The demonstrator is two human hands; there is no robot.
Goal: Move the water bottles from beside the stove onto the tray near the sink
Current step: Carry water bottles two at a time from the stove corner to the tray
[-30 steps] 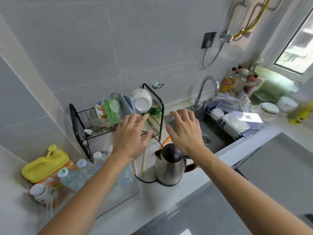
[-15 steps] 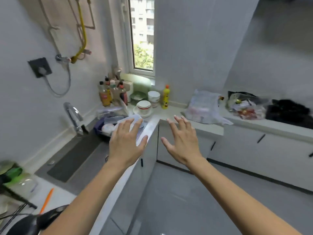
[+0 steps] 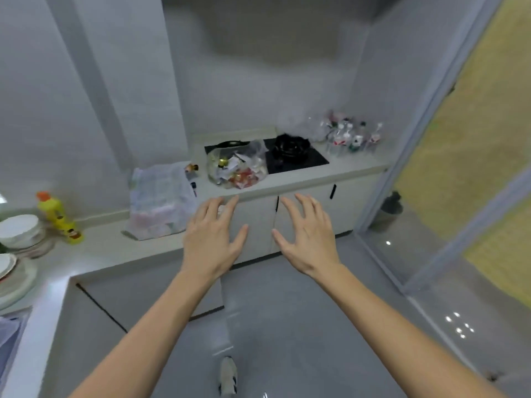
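Observation:
Several clear water bottles point(image 3: 352, 138) with red-and-white labels stand on the far counter, just right of the black stove point(image 3: 296, 158). My left hand point(image 3: 214, 239) and my right hand point(image 3: 304, 235) are stretched out in front of me over the floor, fingers spread, both empty. The bottles are well beyond both hands, up and to the right. The tray and the sink are out of view.
A clear bag of rubbish point(image 3: 238, 168) sits left of the stove, and a white plastic bag point(image 3: 159, 201) further left. A yellow bottle point(image 3: 59, 218) and stacked bowls point(image 3: 20, 229) stand on the left counter. A sliding glass door point(image 3: 448, 156) is at the right.
My view has swung right, from the dish rack and sink to the stove counter. Both hands have stayed spread and empty in front of me.

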